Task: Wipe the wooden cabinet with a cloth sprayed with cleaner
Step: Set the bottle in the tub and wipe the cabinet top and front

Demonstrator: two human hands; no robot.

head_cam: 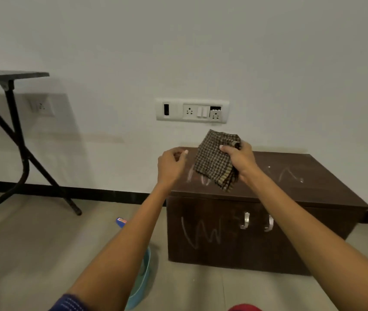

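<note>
A low dark-brown wooden cabinet (290,194) stands against the wall, with white chalk-like scribbles on its top and its front and two metal handles on the front. My right hand (238,158) holds a folded brown checked cloth (214,162) up above the cabinet's top left part. My left hand (171,166) hovers just left of the cloth, fingers curled with nothing visible in them, not touching the cloth. No spray bottle is clearly visible.
A white socket panel (192,110) sits on the wall above the cabinet. A black folding table (10,122) stands at the left. On the floor lie a light-blue basin (143,272), a small blue-and-red object (121,221), and something red (244,308) at the bottom edge.
</note>
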